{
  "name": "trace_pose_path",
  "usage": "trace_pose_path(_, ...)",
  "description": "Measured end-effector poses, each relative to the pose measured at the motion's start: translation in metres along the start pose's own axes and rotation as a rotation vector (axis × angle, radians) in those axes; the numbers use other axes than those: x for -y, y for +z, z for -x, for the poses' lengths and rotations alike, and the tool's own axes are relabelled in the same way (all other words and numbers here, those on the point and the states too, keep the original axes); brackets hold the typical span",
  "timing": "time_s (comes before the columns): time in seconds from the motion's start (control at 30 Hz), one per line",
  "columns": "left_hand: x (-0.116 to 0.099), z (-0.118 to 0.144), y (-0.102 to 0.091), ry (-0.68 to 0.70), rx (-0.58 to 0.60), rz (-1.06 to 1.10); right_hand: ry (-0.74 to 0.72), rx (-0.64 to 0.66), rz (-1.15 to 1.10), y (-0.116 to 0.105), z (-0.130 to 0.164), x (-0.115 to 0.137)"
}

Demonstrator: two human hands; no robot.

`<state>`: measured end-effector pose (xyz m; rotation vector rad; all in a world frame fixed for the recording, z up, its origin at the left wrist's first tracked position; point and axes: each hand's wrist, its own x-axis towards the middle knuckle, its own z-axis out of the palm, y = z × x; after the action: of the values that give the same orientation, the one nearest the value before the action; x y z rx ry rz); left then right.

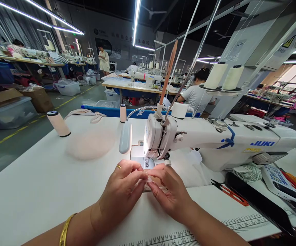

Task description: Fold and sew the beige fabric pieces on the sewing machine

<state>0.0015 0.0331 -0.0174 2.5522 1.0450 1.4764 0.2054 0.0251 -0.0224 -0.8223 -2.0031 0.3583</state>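
Note:
In front of the needle area of a white sewing machine (201,133), both my hands meet over a small piece of thin, pale fabric (149,178). My left hand (124,188) pinches its left side between thumb and fingers. From the other side, my right hand (170,194) grips it too, the fingertips almost touching those of the left. Much of the fabric is hidden by my fingers. Just behind them lies the machine's metal needle plate (137,153). Sheer whitish fabric (189,171) spreads on the table to the right, beneath the machine arm.
Orange thread snips (230,193), a black phone-like slab (258,201) and a coiled cord (247,173) lie at right. A ruler strip (173,237) runs along the front edge. Thread cones (58,123) and a pale sheer piece (90,145) are at left. A co-worker (198,92) sits beyond.

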Motion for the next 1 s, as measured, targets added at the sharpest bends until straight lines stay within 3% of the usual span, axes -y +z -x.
trace_pose_path(0.3, 0.000, -0.003, -0.002, -0.017, 0.017, 0.046, -0.002, -0.024, -0.049, 0.000, -0.002, -0.002)
trace_pose_path(0.57, 0.000, 0.002, -0.002, -0.058, 0.157, 0.113, -0.059, -0.023, -0.055, -0.001, -0.002, -0.002)
trace_pose_path(0.77, 0.004, -0.002, -0.006, -0.024, 0.144, 0.074, -0.046, -0.023, -0.046, 0.000, -0.001, -0.003)
trace_pose_path(0.9, 0.000, -0.002, -0.008, 0.007, 0.104, 0.053, -0.037, -0.005, -0.059, -0.003, -0.005, 0.007)
trace_pose_path(1.0, -0.007, 0.005, -0.006, -0.018, 0.134, 0.112, -0.040, 0.088, -0.105, -0.018, -0.005, 0.025)
